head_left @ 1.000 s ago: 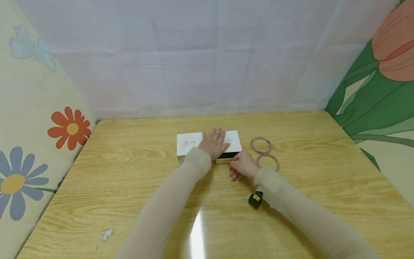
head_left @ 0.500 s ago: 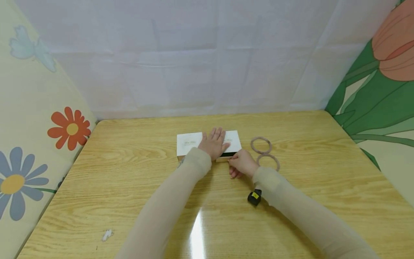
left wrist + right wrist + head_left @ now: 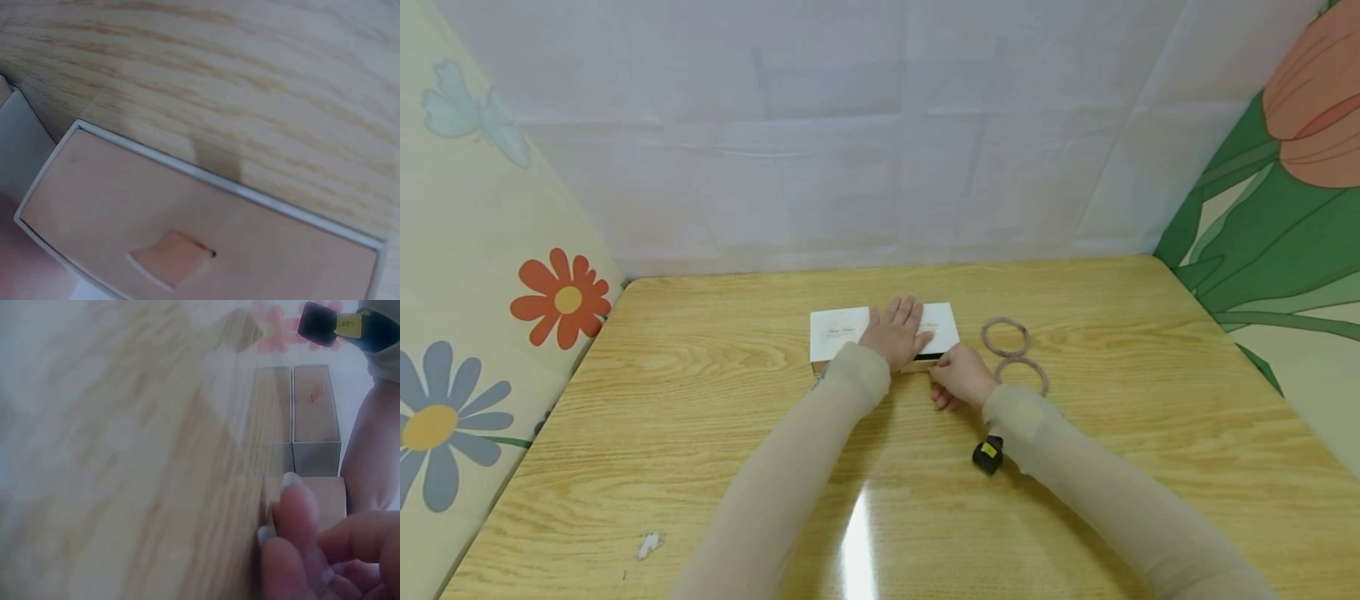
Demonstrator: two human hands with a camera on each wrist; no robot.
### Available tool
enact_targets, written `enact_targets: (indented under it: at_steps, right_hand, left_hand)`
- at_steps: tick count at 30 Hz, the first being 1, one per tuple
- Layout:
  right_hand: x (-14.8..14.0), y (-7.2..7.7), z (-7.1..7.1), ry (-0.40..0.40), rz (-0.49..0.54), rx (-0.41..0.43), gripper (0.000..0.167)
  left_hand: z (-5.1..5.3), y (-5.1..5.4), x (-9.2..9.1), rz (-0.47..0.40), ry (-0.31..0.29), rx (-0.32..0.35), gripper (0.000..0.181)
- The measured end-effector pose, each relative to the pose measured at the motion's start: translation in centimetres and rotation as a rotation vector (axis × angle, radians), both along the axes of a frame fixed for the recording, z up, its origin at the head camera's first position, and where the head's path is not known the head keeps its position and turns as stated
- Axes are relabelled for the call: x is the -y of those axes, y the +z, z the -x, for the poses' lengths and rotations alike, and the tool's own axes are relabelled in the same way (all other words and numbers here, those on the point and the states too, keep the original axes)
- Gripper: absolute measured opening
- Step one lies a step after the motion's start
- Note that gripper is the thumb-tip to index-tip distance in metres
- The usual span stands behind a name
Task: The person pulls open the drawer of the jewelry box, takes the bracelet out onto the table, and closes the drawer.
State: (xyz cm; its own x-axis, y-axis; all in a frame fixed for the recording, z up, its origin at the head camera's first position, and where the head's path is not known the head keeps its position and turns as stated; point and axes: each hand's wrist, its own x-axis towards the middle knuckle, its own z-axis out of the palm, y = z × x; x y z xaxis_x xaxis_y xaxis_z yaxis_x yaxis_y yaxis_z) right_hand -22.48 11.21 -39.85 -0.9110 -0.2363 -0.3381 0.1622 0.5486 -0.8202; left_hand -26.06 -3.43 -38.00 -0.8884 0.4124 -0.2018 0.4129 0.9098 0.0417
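Two white drawer boxes lie side by side, lettered on top: the left box (image 3: 835, 329) and the right box (image 3: 942, 320). My left hand (image 3: 892, 335) rests flat with spread fingers across both tops. From the front of the right box a peach-coloured drawer (image 3: 330, 490) sticks out slightly, a dark strip of its inside showing. My right hand (image 3: 966, 377) is at that drawer's front, thumb and finger pinching around its small pull tab (image 3: 270, 517), which is mostly hidden. In the left wrist view, a peach drawer front with a leather-like pull tab (image 3: 172, 257) sits flush in its white sleeve.
Two pinkish-brown rings, a far ring (image 3: 1006, 318) and a near ring (image 3: 1044, 377), lie right of the boxes, beside my right hand. All this is on a wood-grain table (image 3: 715, 433). A pale cloth backdrop (image 3: 865, 167) hangs behind the far edge.
The right box's drawer has slid inward, so its dark opening has narrowed. My right hand has moved slightly forward with it. The left hand and the rings have stayed put.
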Motion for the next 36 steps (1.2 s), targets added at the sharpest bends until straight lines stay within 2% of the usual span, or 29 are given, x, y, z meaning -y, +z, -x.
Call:
enact_targets:
  at_steps: [17, 25, 32, 36]
  right_hand:
    - [0.1, -0.2, 0.6, -0.047, -0.012, -0.017, 0.029]
    - [0.2, 0.3, 0.5, -0.05, -0.028, -0.014, 0.03]
    - [0.3, 0.4, 0.4, -0.009, -0.045, -0.008, 0.029]
    - [0.0, 0.6, 0.3, 0.047, -0.078, -0.037, 0.029]
  left_hand:
    - [1.0, -1.2, -0.5, -0.007, -0.005, 0.003, 0.063]
    - [1.5, -1.4, -0.7, 0.0, -0.007, -0.01, 0.064]
    - [1.2, -1.0, -0.6, 0.044, -0.007, -0.043, 0.067]
    - [0.9, -0.8, -0.6, 0.064, -0.015, -0.087, 0.066]
